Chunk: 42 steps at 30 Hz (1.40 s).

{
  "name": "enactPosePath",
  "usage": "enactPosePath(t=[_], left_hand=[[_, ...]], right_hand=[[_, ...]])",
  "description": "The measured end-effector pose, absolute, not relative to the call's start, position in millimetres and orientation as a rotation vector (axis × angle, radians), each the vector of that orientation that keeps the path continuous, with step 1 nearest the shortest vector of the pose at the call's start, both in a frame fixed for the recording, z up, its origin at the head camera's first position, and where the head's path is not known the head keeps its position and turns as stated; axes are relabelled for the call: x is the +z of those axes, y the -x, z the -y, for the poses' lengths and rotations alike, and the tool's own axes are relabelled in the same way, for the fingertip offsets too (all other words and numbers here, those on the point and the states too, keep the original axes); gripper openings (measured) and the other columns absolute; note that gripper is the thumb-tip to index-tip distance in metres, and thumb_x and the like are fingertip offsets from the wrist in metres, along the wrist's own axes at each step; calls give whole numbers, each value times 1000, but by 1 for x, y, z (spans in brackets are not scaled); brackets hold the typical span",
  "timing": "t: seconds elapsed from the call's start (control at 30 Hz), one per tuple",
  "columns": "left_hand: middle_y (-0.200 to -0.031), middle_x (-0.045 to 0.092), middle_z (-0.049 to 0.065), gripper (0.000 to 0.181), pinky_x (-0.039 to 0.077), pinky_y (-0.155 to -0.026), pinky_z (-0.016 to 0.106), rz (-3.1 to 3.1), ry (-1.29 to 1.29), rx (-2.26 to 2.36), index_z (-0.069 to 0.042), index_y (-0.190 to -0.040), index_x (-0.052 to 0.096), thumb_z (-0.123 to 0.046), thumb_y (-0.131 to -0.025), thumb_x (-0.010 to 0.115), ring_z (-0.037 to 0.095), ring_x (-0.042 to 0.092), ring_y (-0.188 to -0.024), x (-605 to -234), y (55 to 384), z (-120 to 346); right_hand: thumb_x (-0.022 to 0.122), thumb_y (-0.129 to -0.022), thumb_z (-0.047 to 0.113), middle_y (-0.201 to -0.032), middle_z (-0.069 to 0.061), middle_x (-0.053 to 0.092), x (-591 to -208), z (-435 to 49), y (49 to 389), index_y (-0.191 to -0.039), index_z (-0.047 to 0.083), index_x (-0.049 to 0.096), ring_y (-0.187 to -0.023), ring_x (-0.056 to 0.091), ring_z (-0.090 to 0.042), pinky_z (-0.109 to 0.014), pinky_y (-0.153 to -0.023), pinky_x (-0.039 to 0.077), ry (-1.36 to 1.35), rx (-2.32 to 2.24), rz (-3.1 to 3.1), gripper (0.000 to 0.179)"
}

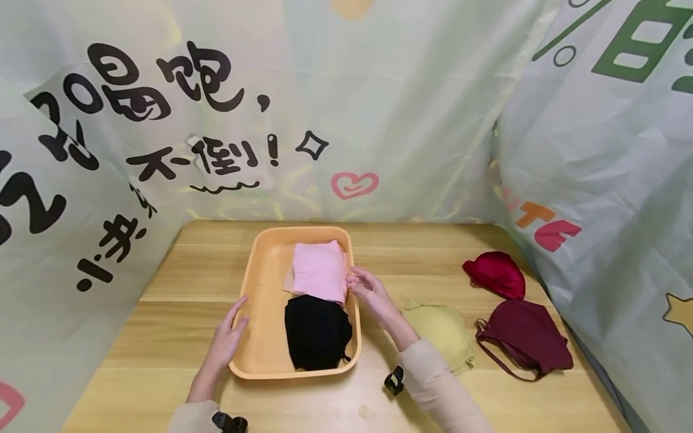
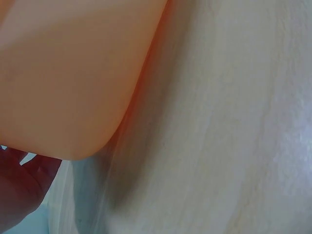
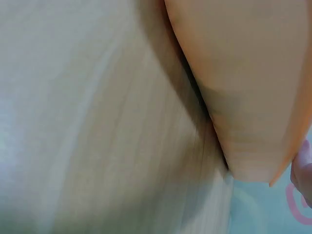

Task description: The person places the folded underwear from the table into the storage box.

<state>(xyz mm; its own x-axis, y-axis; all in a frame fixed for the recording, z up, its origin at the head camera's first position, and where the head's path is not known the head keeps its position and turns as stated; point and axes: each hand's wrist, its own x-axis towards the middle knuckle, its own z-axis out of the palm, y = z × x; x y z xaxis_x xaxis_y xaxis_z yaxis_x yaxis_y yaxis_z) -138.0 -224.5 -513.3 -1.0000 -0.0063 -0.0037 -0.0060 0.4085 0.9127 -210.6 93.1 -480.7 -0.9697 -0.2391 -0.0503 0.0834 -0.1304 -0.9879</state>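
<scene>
An orange plastic tray (image 1: 265,282) stands on the table, with a folded pink garment (image 1: 319,270) and a folded black bra (image 1: 318,334) along its right side. At the tray's left rim is my left hand (image 1: 224,340), fingers extended and touching the edge. The left wrist view shows part of that hand (image 2: 22,187) by the tray's outer wall (image 2: 73,87). My right hand (image 1: 376,297) has its loosely bent fingers at the right rim, beside the pink garment. Only its fingertips (image 3: 303,168) appear in the right wrist view, near the tray's edge.
Right of the tray, a pale yellow bra (image 1: 441,331) lies partly behind my right forearm. Further right are a bright red bra (image 1: 495,273) and a maroon bra (image 1: 527,337) with a loose strap. Printed cloth (image 1: 422,120) hangs around the wooden table (image 1: 162,343).
</scene>
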Motion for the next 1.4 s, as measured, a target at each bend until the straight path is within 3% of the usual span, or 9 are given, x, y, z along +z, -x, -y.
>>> enactPosePath(t=[0.3, 0.47, 0.6, 0.7, 0.87, 1.17, 1.4], left_hand=[[-146, 24, 24, 45, 14, -105, 60, 2616, 22, -1693, -2, -140, 29, -12, -98, 40, 43, 15, -134, -516, 137, 228], [-147, 21, 22, 46, 13, -106, 59, 2636, 20, -1687, -4, -142, 27, -14, -98, 39, 42, 14, -135, -512, 142, 228], [-149, 18, 21, 47, 12, -107, 59, 2629, 3, -1740, -4, -143, 25, -13, -98, 39, 41, 11, -136, -506, 143, 227], [-149, 18, 20, 47, 12, -107, 59, 2618, 7, -1762, -5, -143, 26, -13, -98, 39, 41, 11, -136, -508, 143, 225], [-149, 19, 18, 47, 12, -107, 58, 2617, -11, -1747, -8, -143, 27, -13, -98, 39, 39, 12, -136, -515, 141, 224], [-149, 21, 19, 47, 12, -107, 59, 2619, -19, -1729, -7, -143, 27, -13, -98, 40, 40, 14, -135, -519, 139, 224], [-148, 23, 20, 47, 14, -107, 58, 2625, -29, -1688, -7, -142, 30, -11, -96, 40, 41, 17, -134, -517, 141, 226]], right_hand=[[45, -93, 4, -119, -28, 47, -482, -101, 195, -132, -11, 34, -109, 52, -27, -42, -101, 37, 195, -2221, -1860, 44], [46, -93, 5, -120, -30, 45, -476, -112, 185, -132, -11, 35, -113, 47, -37, -47, -102, 35, 165, -2261, -1858, 44], [46, -93, 7, -120, -27, 47, -468, -124, 180, -131, -10, 37, -109, 51, -29, -49, -102, 34, 134, -2249, -1906, 43], [47, -93, 9, -120, -25, 48, -464, -136, 173, -130, -8, 39, -104, 54, -21, -47, -101, 36, 103, -2226, -1967, 41], [47, -94, 14, -120, -22, 49, -462, -158, 157, -131, -7, 38, -105, 54, -19, -38, -98, 41, 66, -2212, -2060, 43], [46, -96, 18, -102, 10, 58, -475, -199, 127, -130, -8, 37, -98, 56, -5, -22, -91, 45, -70, -2214, -2171, 44], [47, -95, 15, -101, 13, 59, -481, -222, 116, -126, -11, 42, -92, 55, 2, -13, -81, 46, -140, -2196, -2412, 40]])
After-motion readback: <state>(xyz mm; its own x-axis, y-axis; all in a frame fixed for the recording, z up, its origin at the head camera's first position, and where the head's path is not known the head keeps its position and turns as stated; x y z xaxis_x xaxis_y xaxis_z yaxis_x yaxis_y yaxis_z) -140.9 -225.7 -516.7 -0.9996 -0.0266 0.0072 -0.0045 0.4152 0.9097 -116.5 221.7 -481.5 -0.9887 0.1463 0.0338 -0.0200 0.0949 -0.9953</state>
